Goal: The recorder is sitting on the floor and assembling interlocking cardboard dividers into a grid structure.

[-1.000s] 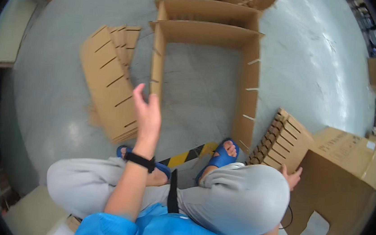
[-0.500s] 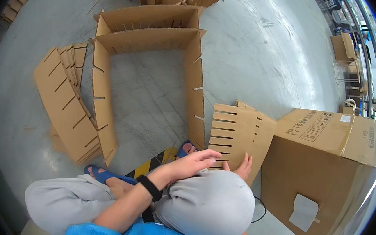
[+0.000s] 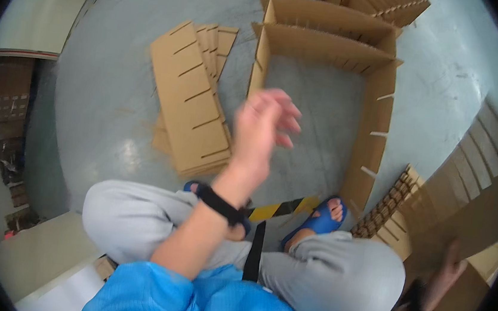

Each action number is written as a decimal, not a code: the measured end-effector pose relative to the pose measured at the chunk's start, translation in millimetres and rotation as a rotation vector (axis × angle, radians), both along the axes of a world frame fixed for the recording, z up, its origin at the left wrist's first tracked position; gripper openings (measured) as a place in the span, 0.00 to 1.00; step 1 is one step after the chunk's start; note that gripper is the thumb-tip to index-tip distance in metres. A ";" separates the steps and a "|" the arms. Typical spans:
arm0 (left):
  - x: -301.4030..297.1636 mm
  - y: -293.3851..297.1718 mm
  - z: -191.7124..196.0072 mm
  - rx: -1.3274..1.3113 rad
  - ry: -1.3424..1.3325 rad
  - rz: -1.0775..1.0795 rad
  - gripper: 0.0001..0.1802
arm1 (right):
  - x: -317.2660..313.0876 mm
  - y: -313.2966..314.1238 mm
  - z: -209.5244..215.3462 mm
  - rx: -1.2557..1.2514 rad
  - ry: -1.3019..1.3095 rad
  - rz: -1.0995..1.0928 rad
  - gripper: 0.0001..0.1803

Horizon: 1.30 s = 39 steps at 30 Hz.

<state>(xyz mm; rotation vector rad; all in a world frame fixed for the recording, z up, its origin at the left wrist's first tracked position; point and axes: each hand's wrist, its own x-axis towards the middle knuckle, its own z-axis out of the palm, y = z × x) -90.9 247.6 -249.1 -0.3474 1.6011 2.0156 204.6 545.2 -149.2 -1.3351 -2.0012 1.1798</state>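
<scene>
A person sat on the grey floor (image 3: 116, 101) in a blue smock and grey trousers, blue sandals (image 3: 318, 219) on their feet. The left hand (image 3: 264, 127) was raised in the air in front of them, blurred, fingers loosely spread and holding nothing. The right hand (image 3: 444, 276) reached low to the person's right, resting against a slotted card strip (image 3: 466, 206) leaning at the edge of view; whether it gripped the strip could not be told. Just beside it stood a bundle of strips (image 3: 391, 205) on edge. Ahead on the floor was the frame (image 3: 374, 131): an open rectangle of upright card walls with one cross wall fitted near its far end, the rest of its inside bare, slots along the right wall unfilled. By that showing, the outer walls and one divider were done, and most dividers were left to fit. To the frame's left lay a flat stack (image 3: 191, 102) of slotted strips. Half a second earlier the left hand had been down on the right knee, with the view turned toward a big brown box on the right; now the hand had lifted well clear and the view had swung back to the frame, while the right hand had dropped lower toward the strips.
</scene>
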 end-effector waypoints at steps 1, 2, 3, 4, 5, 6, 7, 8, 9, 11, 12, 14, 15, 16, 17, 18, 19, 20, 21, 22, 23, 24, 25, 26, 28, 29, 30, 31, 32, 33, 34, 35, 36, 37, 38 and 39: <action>-15.3 -9.4 -3.0 -0.003 0.081 0.150 0.11 | -16.2 14.5 28.6 0.091 -0.005 -0.003 0.22; -31.2 -25.2 0.0 -0.062 0.131 0.250 0.12 | -40.3 20.7 39.1 0.068 -0.020 0.001 0.22; -43.8 -36.9 4.1 -0.117 0.179 0.345 0.13 | -70.5 23.6 47.8 0.392 -0.267 0.370 0.21; -52.4 -54.9 16.1 -0.221 0.256 0.308 0.16 | -113.6 22.0 28.1 0.683 -0.465 0.772 0.20; -63.1 -61.8 28.8 -0.264 0.319 0.269 0.18 | -171.4 6.6 22.2 0.241 -0.233 0.692 0.20; -68.9 -64.0 31.1 -0.261 0.333 0.291 0.18 | -205.3 19.5 2.3 0.542 -0.239 0.977 0.21; -76.2 -66.5 35.7 -0.382 0.427 0.197 0.21 | -234.6 -2.8 6.7 0.584 -0.277 1.082 0.20; -78.3 -61.3 39.8 -0.474 0.509 0.096 0.23 | -261.6 -10.6 17.3 0.615 -0.316 1.212 0.19; -79.0 -56.6 43.3 -0.449 0.513 0.105 0.23 | -281.4 -24.0 31.8 0.650 -0.398 1.265 0.19; -87.4 -55.5 41.2 -0.412 0.439 -0.057 0.25 | -311.7 -45.7 35.5 0.674 -0.458 1.315 0.19; -89.7 -54.3 35.0 -0.405 0.440 -0.058 0.25 | -319.2 -52.5 30.3 0.750 -0.450 1.338 0.19; -93.8 -51.3 25.5 -0.177 0.389 -0.118 0.23 | -342.5 -61.2 25.0 0.784 -0.485 1.379 0.20; -94.7 -49.1 23.1 -0.174 0.388 -0.120 0.23 | -346.6 -65.6 28.9 0.784 -0.488 1.378 0.20; -93.9 -46.4 20.7 -0.124 0.373 -0.076 0.21 | -349.9 -69.0 37.0 0.703 -0.545 1.351 0.20; -94.9 -44.4 19.1 -0.074 0.360 -0.028 0.20 | -353.9 -72.5 44.0 0.625 -0.599 1.325 0.21; -96.2 -43.6 17.9 -0.068 0.359 -0.027 0.20 | -348.5 -78.4 49.5 0.605 -0.570 1.263 0.20; -97.6 -43.3 16.8 -0.043 0.366 -0.012 0.19 | -347.6 -78.4 48.5 0.610 -0.576 1.264 0.20; -98.8 -45.5 16.4 -0.026 0.371 0.005 0.18 | -346.5 -75.6 44.4 0.638 -0.522 1.247 0.20; -103.0 -48.4 15.3 -0.029 0.367 0.010 0.18 | -347.7 -73.7 39.5 0.666 -0.469 1.230 0.21; -108.1 -51.7 13.9 -0.038 0.394 -0.019 0.18 | -351.7 -73.9 33.0 0.663 -0.469 1.237 0.21; -112.7 -51.9 11.8 -0.035 0.422 -0.050 0.18 | -356.6 -72.8 27.7 0.642 -0.507 1.264 0.21; -114.4 -52.0 6.7 -0.029 0.419 -0.046 0.18 | -360.2 -73.0 23.0 0.620 -0.544 1.290 0.21; -114.7 -51.5 -1.4 -0.012 0.408 -0.047 0.18 | -362.4 -73.8 19.9 0.624 -0.550 1.291 0.21; -114.2 -51.1 -5.0 0.000 0.398 -0.048 0.18 | -363.6 -75.2 17.3 0.618 -0.539 1.323 0.21; -113.6 -48.0 -11.0 0.009 0.370 -0.021 0.18 | -362.5 -67.7 -0.1 0.755 -0.420 1.368 0.19; -114.4 -43.9 -14.0 0.026 0.345 0.002 0.17 | -363.7 -67.2 -2.8 0.760 -0.430 1.360 0.19; -113.6 -42.5 -19.8 0.038 0.343 -0.005 0.17 | -364.9 -67.3 -3.6 0.765 -0.439 1.381 0.19; -111.9 -43.6 -27.1 0.073 0.338 0.083 0.15 | -366.5 -67.6 -4.4 0.770 -0.450 1.400 0.20; -108.3 -37.8 -34.0 0.132 0.316 0.166 0.13 | -367.9 -66.1 -2.8 0.710 -0.470 1.407 0.20; -109.0 -39.8 -37.5 0.159 0.295 0.151 0.13 | -365.8 -66.9 1.4 0.712 -0.509 1.392 0.20; -113.2 -47.8 -39.7 0.169 0.283 0.147 0.13 | -364.5 -67.8 8.0 0.605 -0.430 1.398 0.21; -115.3 -54.5 -41.2 0.170 0.269 0.149 0.14 | -363.3 -66.5 13.1 0.493 -0.344 1.405 0.21; -116.8 -60.1 -39.6 0.170 0.256 0.149 0.14 | -347.6 -57.3 16.8 0.522 -0.218 1.265 0.22; -117.4 -65.5 -36.2 0.115 0.259 0.119 0.14 | -334.4 -34.7 18.6 0.754 -0.112 1.245 0.23; -118.5 -63.1 -35.3 0.072 0.264 0.088 0.14 | -314.0 -17.1 20.9 0.712 -0.170 1.093 0.24; -120.8 -58.8 -34.0 0.081 0.260 0.087 0.14 | -297.2 1.1 25.0 0.672 -0.220 0.937 0.24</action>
